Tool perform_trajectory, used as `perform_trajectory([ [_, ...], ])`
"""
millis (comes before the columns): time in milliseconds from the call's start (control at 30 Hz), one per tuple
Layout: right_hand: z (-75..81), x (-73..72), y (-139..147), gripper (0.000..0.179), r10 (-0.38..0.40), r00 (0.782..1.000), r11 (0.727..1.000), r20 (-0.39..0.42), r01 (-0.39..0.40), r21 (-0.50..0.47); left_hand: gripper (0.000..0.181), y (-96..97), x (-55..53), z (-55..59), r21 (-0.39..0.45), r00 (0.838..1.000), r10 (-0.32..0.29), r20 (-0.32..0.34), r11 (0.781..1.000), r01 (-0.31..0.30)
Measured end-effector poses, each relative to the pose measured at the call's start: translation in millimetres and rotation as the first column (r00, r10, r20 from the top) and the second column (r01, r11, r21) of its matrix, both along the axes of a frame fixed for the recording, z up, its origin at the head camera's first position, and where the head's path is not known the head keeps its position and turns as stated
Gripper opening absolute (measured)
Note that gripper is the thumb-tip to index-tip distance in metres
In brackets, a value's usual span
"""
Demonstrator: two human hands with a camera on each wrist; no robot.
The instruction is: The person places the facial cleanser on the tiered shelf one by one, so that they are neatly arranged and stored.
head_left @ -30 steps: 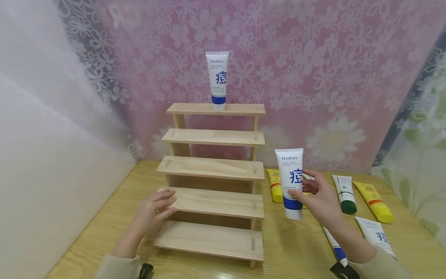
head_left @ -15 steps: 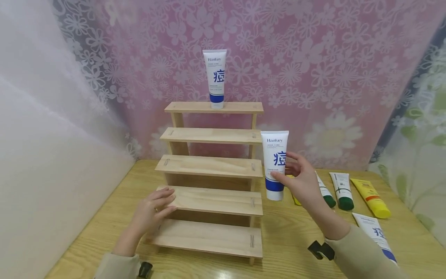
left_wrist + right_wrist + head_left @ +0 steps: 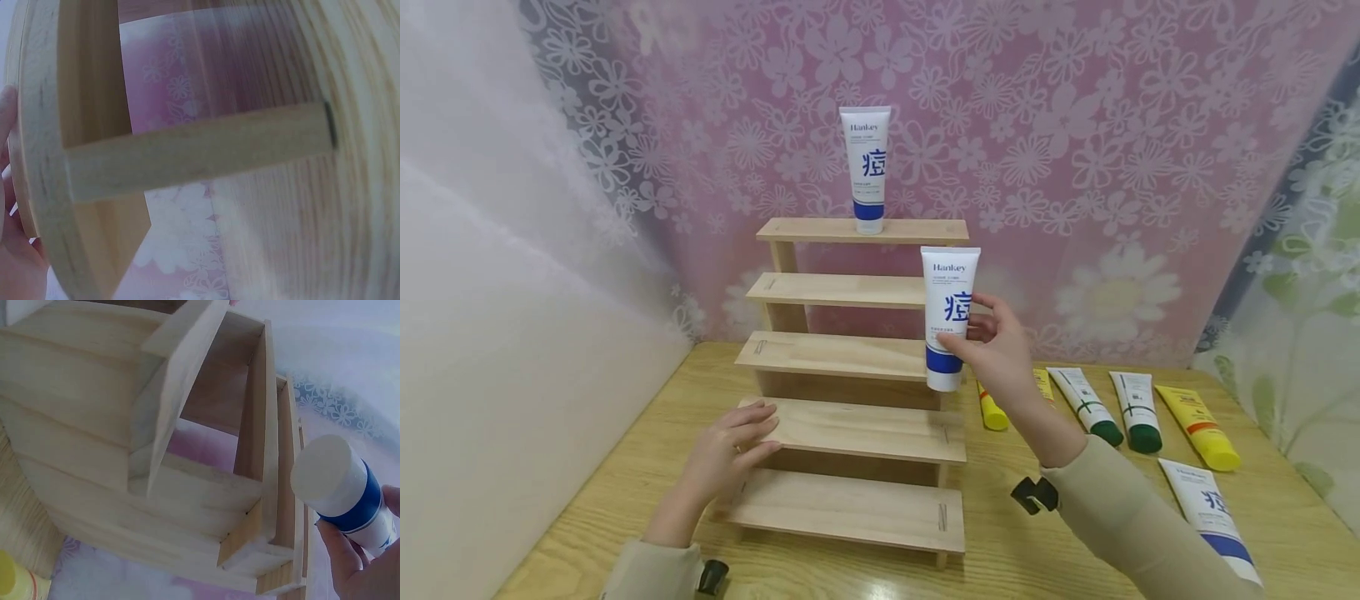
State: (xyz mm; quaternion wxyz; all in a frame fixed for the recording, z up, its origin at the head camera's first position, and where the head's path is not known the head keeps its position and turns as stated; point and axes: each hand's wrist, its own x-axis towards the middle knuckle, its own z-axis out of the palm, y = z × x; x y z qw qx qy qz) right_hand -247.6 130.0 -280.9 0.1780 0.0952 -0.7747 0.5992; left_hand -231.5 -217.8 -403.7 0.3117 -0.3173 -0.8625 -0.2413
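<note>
Right fingers (image 3: 997,307) grip white tube (image 3: 946,313) lettered "Hankey", "痘".

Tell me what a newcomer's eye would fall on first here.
Probably the white-and-blue tube standing cap down on the top step of the wooden stand. Next, the matching tube in the right hand, held before the stand's right side. Behind them spreads a pink floral backdrop.

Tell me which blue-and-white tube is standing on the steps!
The tube on the very top step, standing on its cap. Of the others in sight, the right hand holds one tube, and another tube lies on the table.
</note>
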Motion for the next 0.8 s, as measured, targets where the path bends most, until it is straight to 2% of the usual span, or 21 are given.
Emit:
perform_trajectory([
  [100, 2.8, -6.4, -10.4, 0.063, 0.008, 1.0, 1.0, -0.03, -0.009, -0.03, 0.036, -0.2, -0.4, -0.3, 0.0, 1.0, -0.003, -0.01, 1.0, 0.003],
  [400, 8.6, -24.1, -40.0, 0.061, 0.011, 0.996, 1.0, -0.093, -0.014, -0.028, 0.035, -0.9, -1.4, -1.4, -0.005, 1.0, -0.006, -0.023, 1.0, 0.006],
  [600, 5.4, -40.4, -55.2, 0.062, 0.03, 0.987, 0.999, -0.156, -0.032, -0.011, 0.036, 0.1, -1.3, -0.7, -0.003, 0.999, -0.025, -0.046, 1.0, 0.024],
  [667, 8.0, -42.2, -60.2, 0.062, 0.041, 0.984, 0.999, -0.173, -0.045, -0.017, 0.036, -0.1, -1.2, -0.5, -0.005, 0.999, -0.023, -0.045, 1.0, 0.023],
  [800, 21.4, -37.1, -71.5, 0.061, 0.046, 0.981, 0.997, -0.19, -0.055, -0.046, 0.035, 0.5, -0.1, 0.7, -0.005, 0.999, -0.017, -0.031, 1.0, 0.016],
])
